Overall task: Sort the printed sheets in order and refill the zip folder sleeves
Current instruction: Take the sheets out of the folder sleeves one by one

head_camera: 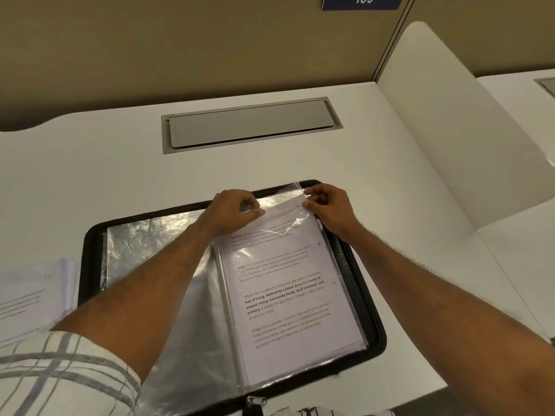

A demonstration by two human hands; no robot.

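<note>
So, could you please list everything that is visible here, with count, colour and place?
zip folder: one, black, open flat on the desk
printed sheet: one showing, white, folder's right half
top sleeve: one, clear, over that sheet
left sleeves: count unclear, clear, folder's left half
loose sheets: one stack, white, desk's left edge
zip pull: one, silver, folder's near edge
desk: one, white
hatch: one, grey, in the desk behind the folder
divider: one, white, right side
sign: one, blue, reads 109, top
left hand: pinches the top sleeve's upper edge
right hand: pinches its upper right corner
cuff: one, white checked, left arm
</note>
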